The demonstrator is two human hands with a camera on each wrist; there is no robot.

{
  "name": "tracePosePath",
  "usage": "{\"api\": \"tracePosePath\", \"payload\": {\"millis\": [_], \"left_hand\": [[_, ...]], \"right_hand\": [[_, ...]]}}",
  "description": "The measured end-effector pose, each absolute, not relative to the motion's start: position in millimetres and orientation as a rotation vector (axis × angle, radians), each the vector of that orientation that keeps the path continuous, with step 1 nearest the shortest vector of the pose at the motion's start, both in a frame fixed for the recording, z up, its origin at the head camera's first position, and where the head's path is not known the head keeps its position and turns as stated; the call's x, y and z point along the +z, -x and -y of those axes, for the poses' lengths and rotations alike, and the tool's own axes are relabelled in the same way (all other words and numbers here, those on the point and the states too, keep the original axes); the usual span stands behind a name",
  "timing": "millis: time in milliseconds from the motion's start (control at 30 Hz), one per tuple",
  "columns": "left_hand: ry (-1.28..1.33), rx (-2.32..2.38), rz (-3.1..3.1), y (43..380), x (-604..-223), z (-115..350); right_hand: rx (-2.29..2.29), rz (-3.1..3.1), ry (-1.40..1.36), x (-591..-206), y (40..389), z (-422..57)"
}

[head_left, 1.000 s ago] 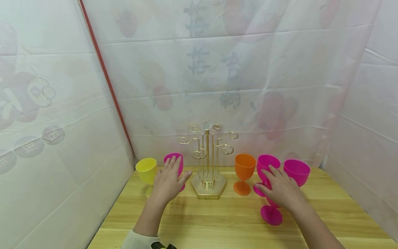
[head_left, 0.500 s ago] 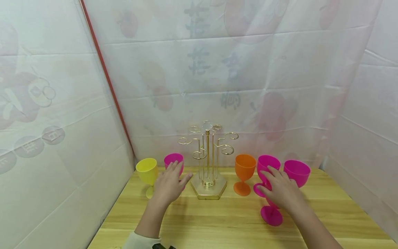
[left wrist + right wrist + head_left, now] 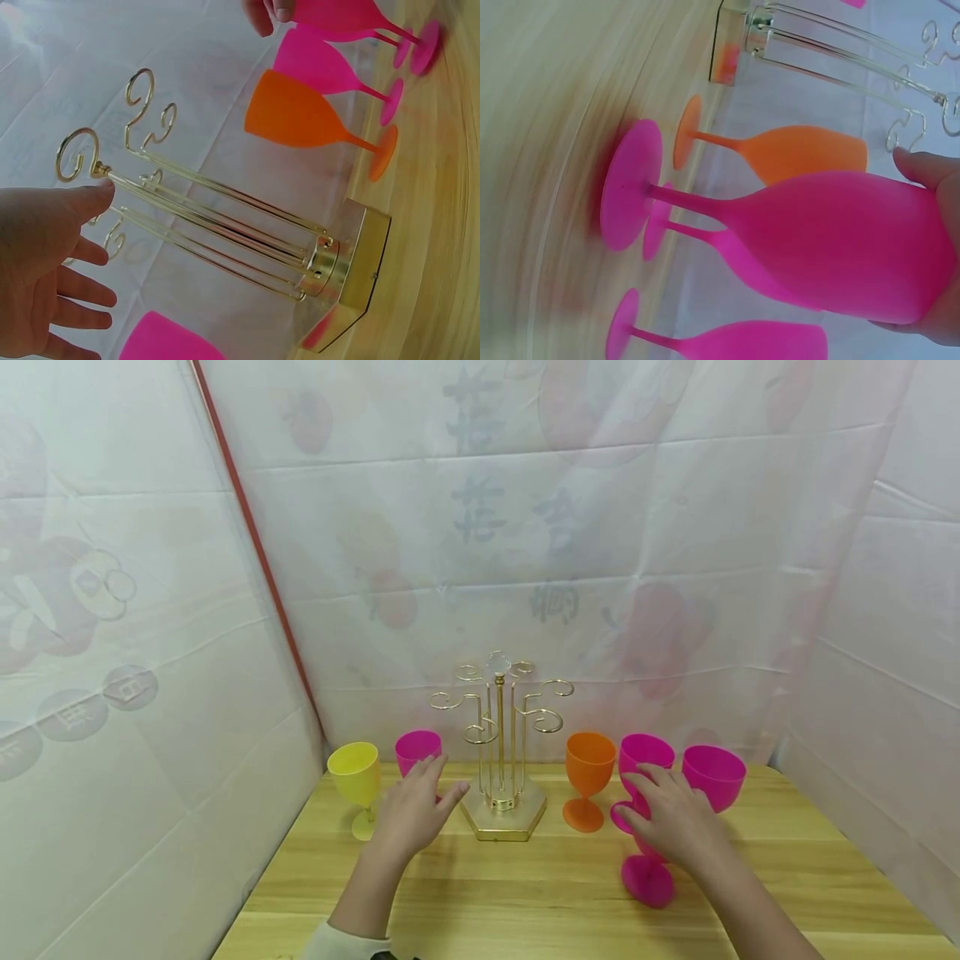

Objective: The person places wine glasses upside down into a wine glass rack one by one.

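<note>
My right hand [image 3: 678, 818] holds a pink goblet [image 3: 832, 244] from above, thumb and fingers spread around its bowl near the rim. In the head view the hand covers most of that bowl, while its foot [image 3: 648, 882] shows below, slightly tilted. My left hand [image 3: 414, 810] is held with spread fingers in front of another pink goblet [image 3: 417, 746], partly hiding it. In the left wrist view, nothing lies between that hand's thumb and fingers. A gold stand [image 3: 517, 825] with curled wire arms and a crystal knob rises between the hands.
Left of the left hand stands a yellow goblet [image 3: 355, 768]. An orange goblet [image 3: 590, 766] is just right of the stand, with two more pink goblets, one behind the right hand [image 3: 645, 749] and one farther right [image 3: 715, 772]. Fabric walls enclose the wooden table [image 3: 517, 902].
The foot of the pink goblet in my right hand has shifted slightly left and tipped. My left hand has moved a little down and right, uncovering more of the pink goblet behind it.
</note>
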State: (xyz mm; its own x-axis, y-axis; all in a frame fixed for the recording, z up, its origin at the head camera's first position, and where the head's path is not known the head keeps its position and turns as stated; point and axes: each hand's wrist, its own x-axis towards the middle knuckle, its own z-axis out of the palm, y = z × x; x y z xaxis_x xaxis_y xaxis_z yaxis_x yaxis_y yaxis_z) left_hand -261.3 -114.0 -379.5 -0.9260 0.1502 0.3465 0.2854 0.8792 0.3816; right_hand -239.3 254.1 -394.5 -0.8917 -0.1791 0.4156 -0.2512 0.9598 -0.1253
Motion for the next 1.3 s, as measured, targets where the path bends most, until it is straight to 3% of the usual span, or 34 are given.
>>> {"api": "tracePosePath", "payload": {"millis": [1300], "left_hand": [[0.492,-0.645,2.79,253.7,-390.3,92.0]], "right_hand": [[0.596,2.505,-0.393,-398.5,236.1,-241.6]]}}
